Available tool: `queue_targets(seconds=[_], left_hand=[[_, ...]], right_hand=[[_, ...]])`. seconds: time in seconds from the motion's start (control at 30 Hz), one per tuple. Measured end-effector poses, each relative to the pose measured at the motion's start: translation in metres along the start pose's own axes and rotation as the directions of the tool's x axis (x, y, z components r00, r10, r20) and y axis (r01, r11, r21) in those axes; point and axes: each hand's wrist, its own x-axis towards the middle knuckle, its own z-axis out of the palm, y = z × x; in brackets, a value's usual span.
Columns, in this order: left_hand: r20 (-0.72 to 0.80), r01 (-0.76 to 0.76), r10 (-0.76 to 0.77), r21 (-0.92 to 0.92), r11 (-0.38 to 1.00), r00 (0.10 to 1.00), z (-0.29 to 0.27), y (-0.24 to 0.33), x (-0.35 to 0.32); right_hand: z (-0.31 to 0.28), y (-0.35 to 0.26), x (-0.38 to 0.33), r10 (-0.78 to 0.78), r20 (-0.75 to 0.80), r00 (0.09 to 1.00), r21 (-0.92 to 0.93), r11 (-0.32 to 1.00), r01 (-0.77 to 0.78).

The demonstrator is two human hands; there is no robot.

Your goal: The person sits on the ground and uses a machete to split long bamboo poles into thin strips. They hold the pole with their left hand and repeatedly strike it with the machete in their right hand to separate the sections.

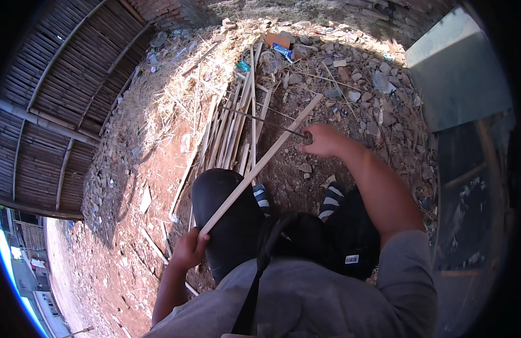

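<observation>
A long, pale strip of wood or bamboo (260, 164) slants across my left knee, up and away to the right. My left hand (190, 249) is closed round its near end. Near the far end, my right hand (321, 141) is closed on a long, thin, dark tool (266, 120), which reaches left across the strip; whether it is a blade seen edge-on or a rod I cannot tell. Beyond my knees lies a pile of similar pale strips (232, 127) on the ground, running away from me.
Rubble and stones (379, 112) cover the ground at right, with straw (176, 84) at left. A woven bamboo wall (57, 73) stands on the left, a brick wall (350, 17) at the back and a grey-green panel (458, 67) on the right. A blue wrapper (282, 51) lies beyond the pile.
</observation>
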Motion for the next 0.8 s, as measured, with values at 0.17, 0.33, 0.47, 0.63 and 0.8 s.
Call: queue_targets(seconds=[0.17,0.33,0.47,0.63,0.8], left_hand=[[0.041,0.020,-0.017,-0.078,0.997,0.999,0.000,-0.001,0.004],[0.042,0.019,-0.018,-0.013,1.000,0.999,-0.007,0.002,0.006],[0.108,0.062,-0.048,-0.129,0.990,0.993,-0.008,-0.006,0.002],[0.229,0.142,-0.077,-0.279,0.950,0.970,-0.012,-0.014,0.012],[0.280,0.191,-0.093,-0.346,0.919,0.955,-0.019,-0.004,0.010]], right_hand=[[0.000,0.014,0.001,0.075,0.108,0.991,0.118,0.989,-0.088],[0.007,0.036,0.009,0.025,-0.104,0.994,0.062,0.998,-0.018],[0.008,-0.029,-0.002,-0.080,0.120,0.990,-0.025,0.996,0.083],[0.001,0.011,0.005,0.079,0.089,0.993,0.187,0.978,-0.095],[0.013,0.003,0.002,-0.059,0.000,0.998,0.060,0.997,0.058]])
